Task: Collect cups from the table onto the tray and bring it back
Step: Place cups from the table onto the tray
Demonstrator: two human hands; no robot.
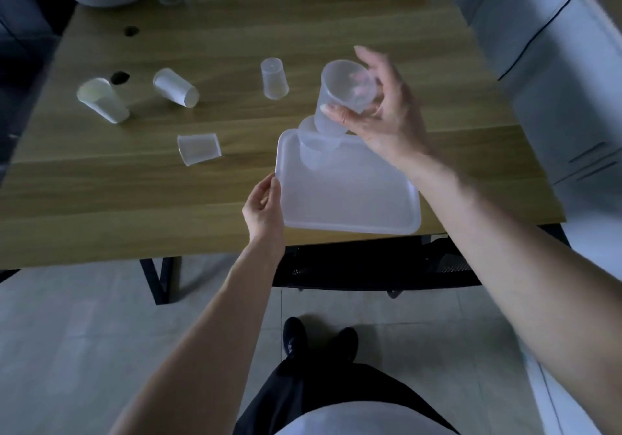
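Above the tray (350, 195): clear cup (340, 98), tilted, clamped in my right grip (380, 108), over one cup (314, 150) on tray; left grip (264, 207) pinches tray's edge; four cups loose on bench (235, 47)

A frosted tray (350, 195) carries one upright cup (314, 152) – a second cup (343, 98) is held above (tilted), four cups (198, 148) scattered on the table.

Both forearms are bare, with no sleeves, watch or rings visible on the left hand (264, 207) or the right hand (380, 111). At the bottom centre of the frame are black trousers (323, 391), a pale shirt hem (353, 423) and black shoes (296, 335).
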